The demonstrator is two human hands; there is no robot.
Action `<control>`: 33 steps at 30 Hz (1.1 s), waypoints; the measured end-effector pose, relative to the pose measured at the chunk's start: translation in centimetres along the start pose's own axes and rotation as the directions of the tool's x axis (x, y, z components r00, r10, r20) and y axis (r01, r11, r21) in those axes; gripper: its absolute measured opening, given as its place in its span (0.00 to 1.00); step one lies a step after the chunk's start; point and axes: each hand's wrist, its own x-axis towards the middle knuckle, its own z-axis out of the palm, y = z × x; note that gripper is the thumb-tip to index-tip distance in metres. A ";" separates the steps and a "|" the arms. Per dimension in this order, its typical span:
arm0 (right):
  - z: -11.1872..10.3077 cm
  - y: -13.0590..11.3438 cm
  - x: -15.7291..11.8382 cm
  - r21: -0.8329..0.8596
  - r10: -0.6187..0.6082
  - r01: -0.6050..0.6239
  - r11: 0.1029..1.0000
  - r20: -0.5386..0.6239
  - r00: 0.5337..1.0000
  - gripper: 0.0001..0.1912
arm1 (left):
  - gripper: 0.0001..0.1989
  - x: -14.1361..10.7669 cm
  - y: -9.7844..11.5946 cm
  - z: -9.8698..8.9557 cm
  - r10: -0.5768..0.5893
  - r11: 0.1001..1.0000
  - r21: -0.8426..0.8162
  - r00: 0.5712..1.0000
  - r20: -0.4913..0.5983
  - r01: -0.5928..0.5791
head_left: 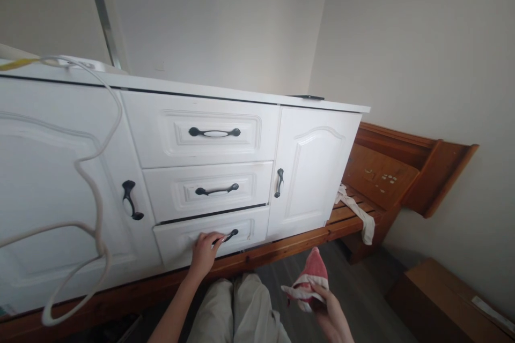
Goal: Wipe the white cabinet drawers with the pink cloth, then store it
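My left hand (207, 252) is closed around the left part of the dark handle (231, 235) on the bottom drawer (177, 244). That drawer sits slightly out from the white cabinet (311, 171), with a dark gap along its top edge. My right hand (328, 311) grips a bunched red-and-white cloth (309, 278), held low over the floor to the right of my knees. The drawer's inside is hidden from view.
Left of the drawers, a pale cable (96, 203) hangs in loops before the cabinet door. A wooden frame with slats (402, 171) stands at right, a white cloth (358, 214) draped on it. A cardboard box (446, 300) is at lower right. A flat dark object (308, 97) lies on top.
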 end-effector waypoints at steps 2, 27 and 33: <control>0.7 0.0 -0.3 0.000 0.002 -0.002 1.000 -0.037 0.999 0.14 | 0.15 0.5 0.0 0.0 -0.006 1.000 0.014 1.000 0.005 0.006; 5.9 4.1 -2.9 0.110 0.184 -0.201 0.973 0.152 0.971 0.19 | 0.16 -14.2 16.2 6.0 -0.031 0.899 -0.417 0.971 0.237 0.130; 7.2 6.6 -3.4 0.095 0.158 -0.172 0.981 0.138 0.978 0.22 | 0.14 -14.2 15.4 6.5 -0.057 0.875 -0.447 0.956 0.289 0.188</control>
